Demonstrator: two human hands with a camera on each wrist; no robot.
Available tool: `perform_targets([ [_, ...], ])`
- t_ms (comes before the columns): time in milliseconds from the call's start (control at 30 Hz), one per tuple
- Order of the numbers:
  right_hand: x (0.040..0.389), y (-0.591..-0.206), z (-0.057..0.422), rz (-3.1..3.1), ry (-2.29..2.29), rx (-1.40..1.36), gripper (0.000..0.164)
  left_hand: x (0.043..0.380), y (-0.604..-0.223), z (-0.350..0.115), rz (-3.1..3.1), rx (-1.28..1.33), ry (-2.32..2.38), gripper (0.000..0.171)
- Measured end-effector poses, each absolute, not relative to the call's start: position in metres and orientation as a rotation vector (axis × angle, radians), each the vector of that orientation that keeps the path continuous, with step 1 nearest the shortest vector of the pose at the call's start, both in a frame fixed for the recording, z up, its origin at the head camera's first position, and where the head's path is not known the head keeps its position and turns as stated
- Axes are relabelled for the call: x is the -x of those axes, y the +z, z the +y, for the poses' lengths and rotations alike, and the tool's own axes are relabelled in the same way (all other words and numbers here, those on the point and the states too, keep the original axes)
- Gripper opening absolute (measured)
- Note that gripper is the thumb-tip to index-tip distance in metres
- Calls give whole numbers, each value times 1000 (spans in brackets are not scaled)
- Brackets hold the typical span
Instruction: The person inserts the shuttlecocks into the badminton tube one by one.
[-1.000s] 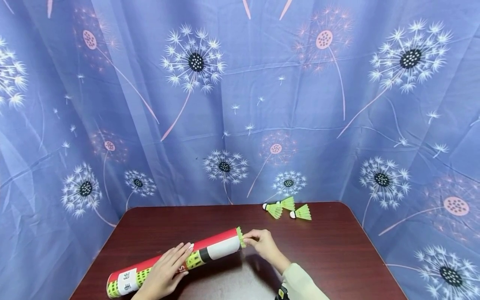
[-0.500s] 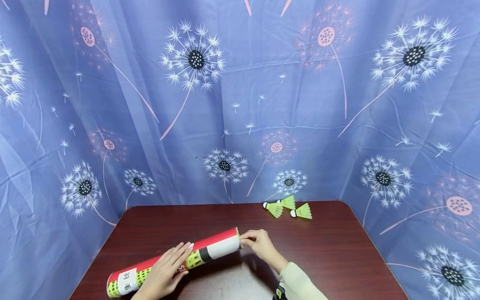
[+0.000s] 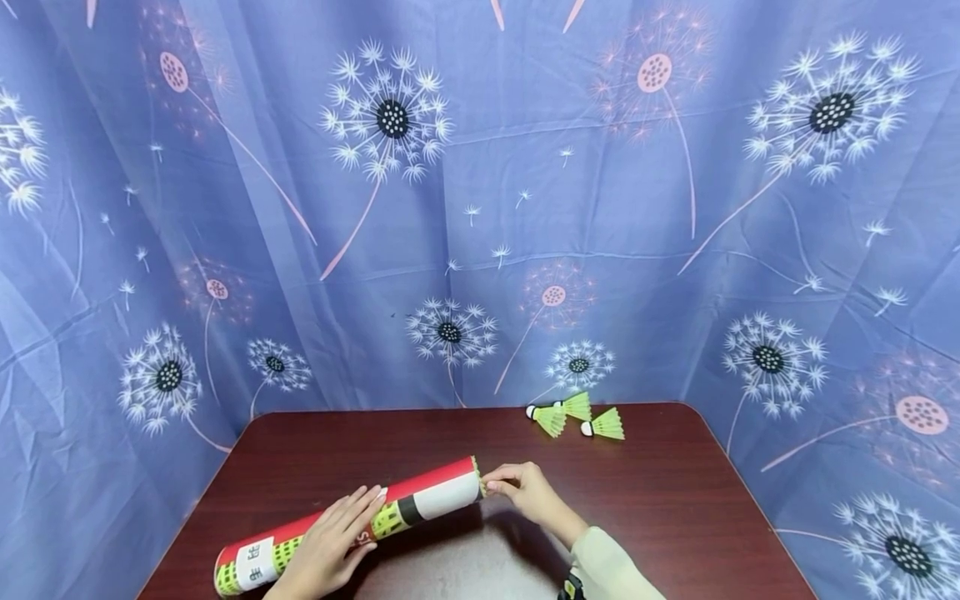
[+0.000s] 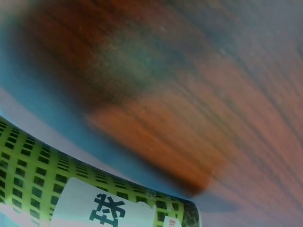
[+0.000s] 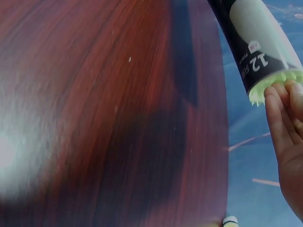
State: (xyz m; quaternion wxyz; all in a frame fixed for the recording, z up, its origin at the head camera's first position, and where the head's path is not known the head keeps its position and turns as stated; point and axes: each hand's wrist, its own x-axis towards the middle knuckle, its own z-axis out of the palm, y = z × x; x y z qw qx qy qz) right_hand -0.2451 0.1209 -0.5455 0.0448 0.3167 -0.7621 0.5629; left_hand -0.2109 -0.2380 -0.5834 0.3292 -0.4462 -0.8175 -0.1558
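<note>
A long shuttlecock tube [image 3: 442, 493], printed red, white, black and yellow-green, lies slantwise across the table in the head view. Over its middle, my left hand [image 3: 333, 537] grips it, fingers across the top and thumb on the near side. At the tube's right end, my right hand [image 3: 528, 492] pinches the edge of a yellow-green shuttlecock [image 5: 258, 92]. Only a jagged strip of its skirt shows at the opening; the rest is hidden inside. The left wrist view has the tube's netted-pattern end [image 4: 38, 165], with the left hand out of sight.
Several yellow-green shuttlecocks [image 3: 602, 424] with white heads lie near the table's back edge, right of centre. The dark red-brown table [image 3: 645, 492] meets a blue curtain [image 3: 480, 208] with a dandelion print. Bright glare shows on the table's near part.
The shuttlecock's skirt stuck out of the tube a second ago, then went in nearly flush; a thin strip shows now. The right hand shifted slightly with it, while the left hand and tube stayed put.
</note>
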Motion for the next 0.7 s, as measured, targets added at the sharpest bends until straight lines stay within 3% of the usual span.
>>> perform_targets([
  [233,259,-556,152,-2354,1691,-870,17,211,-583,-239,-2143,1148,-404,55],
  [700,295,-563,192,-2334,1451,-182,13,207,-581,-246,-2143,1147,-380,56],
])
